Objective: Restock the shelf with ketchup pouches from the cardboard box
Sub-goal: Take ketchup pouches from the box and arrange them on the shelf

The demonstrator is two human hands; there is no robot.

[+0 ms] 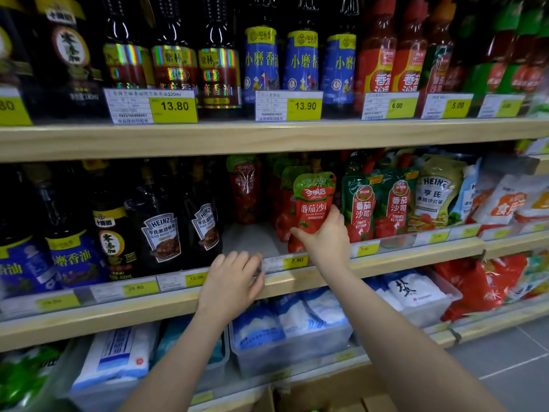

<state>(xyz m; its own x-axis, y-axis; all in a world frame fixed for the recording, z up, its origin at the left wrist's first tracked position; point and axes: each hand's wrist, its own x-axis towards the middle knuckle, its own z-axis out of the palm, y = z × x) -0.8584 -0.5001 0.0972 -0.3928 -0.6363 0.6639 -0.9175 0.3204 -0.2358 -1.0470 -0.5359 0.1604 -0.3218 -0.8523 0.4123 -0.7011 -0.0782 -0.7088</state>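
On the middle shelf (pixel 386 263), the right hand (pixel 325 239) grips an upright ketchup pouch (pixel 313 200) at the front of its row; the left hand (pixel 234 281) rests on the shelf edge, fingers relaxed.

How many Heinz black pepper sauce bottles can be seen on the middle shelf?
2. One bottle stands left of the bare gap, the other bottle right beside it at the gap's edge. More may be hidden behind them in the dark.

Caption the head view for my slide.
Right hand sets a ketchup pouch on the middle shelf; left hand rests at its edge.
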